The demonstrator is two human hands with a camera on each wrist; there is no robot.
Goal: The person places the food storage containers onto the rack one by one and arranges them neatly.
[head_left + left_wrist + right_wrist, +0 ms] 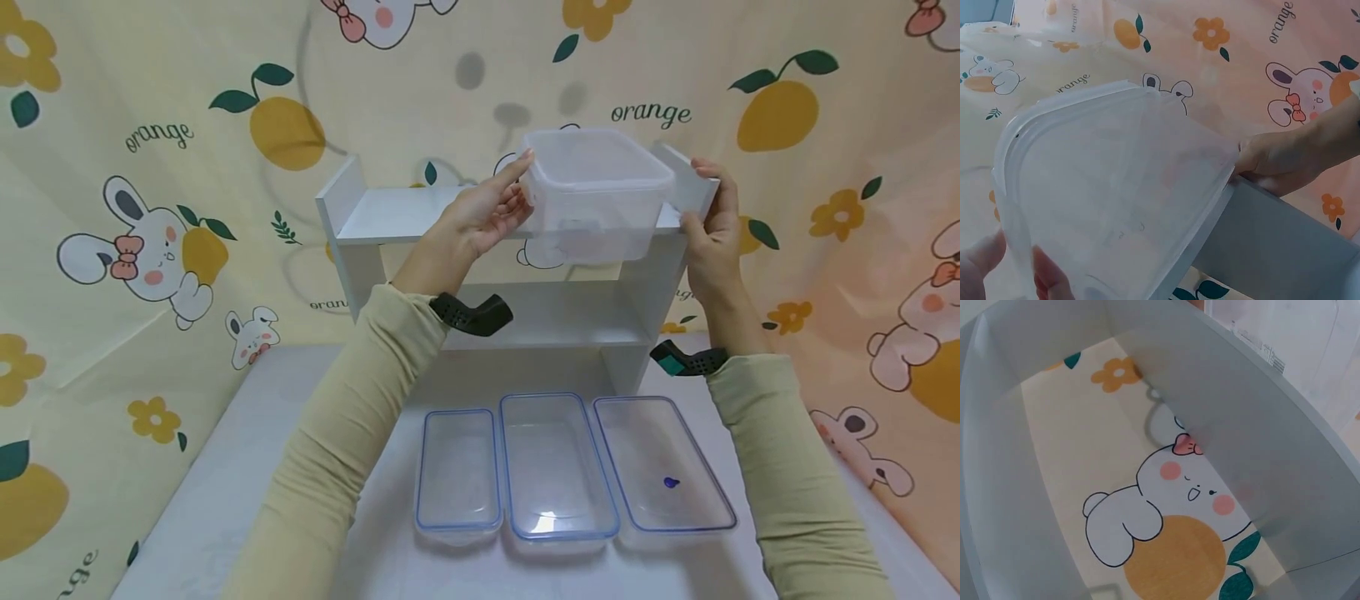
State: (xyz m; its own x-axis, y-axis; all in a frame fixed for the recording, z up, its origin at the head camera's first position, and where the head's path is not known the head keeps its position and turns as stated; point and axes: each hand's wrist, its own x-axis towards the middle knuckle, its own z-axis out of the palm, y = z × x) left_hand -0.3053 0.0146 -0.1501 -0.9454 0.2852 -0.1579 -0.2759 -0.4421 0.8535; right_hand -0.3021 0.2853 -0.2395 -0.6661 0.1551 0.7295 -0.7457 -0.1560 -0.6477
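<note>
A translucent plastic food container (600, 200) is held tilted in front of the white shelf unit's (420, 208) top board. My left hand (487, 208) pinches its left side, the thumb up by the rim. In the left wrist view that thumb (985, 256) and a fingertip (1050, 275) lie at the edge of the container (1116, 187). My right hand (712, 225) grips the raised right side panel (686, 179) of the shelf. The right wrist view looks into a shelf compartment (1035, 487); no hand shows there.
Several plastic containers stand on the white table: a narrow one with a blue rim (459, 471), a larger one (558, 467) beside it, and one with a small dark blue mark (663, 462) at right. Behind the shelf hangs a printed cloth (165, 50) with oranges and rabbits.
</note>
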